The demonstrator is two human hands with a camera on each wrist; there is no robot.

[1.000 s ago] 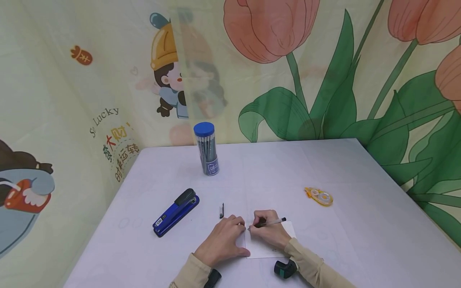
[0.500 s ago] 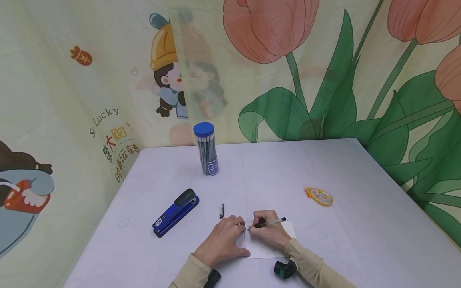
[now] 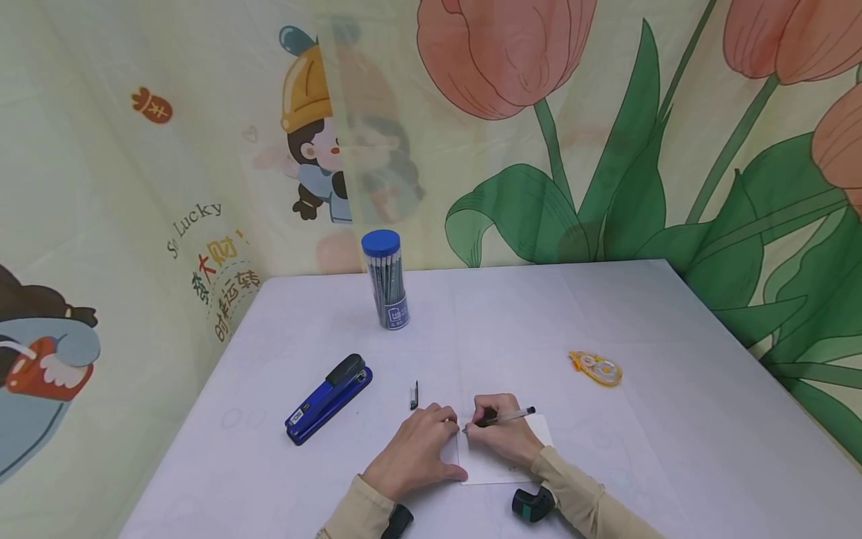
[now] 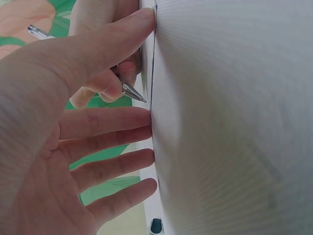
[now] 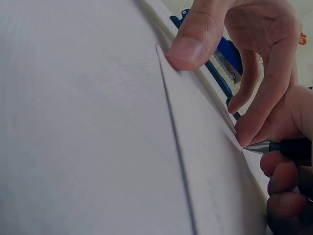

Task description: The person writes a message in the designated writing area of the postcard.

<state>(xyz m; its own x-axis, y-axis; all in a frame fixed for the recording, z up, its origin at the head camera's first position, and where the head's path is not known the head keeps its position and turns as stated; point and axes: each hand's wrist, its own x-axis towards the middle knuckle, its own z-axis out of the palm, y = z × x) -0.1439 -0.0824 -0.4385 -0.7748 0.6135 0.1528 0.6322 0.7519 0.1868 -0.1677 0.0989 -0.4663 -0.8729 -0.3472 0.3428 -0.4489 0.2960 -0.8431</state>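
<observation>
In the head view a white sheet of paper (image 3: 494, 470) lies at the table's near side. My right hand (image 3: 509, 436) rests on it and pinches a clear-barrelled pen (image 3: 517, 415) with a dark grip. The pen's metal tip (image 5: 258, 147) meets the paper near its left edge in the right wrist view. My left hand (image 3: 417, 454) holds down that edge, its thumb (image 5: 188, 49) at the near corner and its fingers loosely extended beside the pen tip. A pen cap (image 3: 414, 395) lies just beyond the left hand. Faint small marks show on the paper near the right wrist.
A blue stapler (image 3: 328, 399) lies to the left. A tub of pencils with a blue lid (image 3: 386, 279) stands toward the back edge of the white table (image 3: 673, 419). A yellow correction tape (image 3: 596, 368) lies at the right, beyond the right hand.
</observation>
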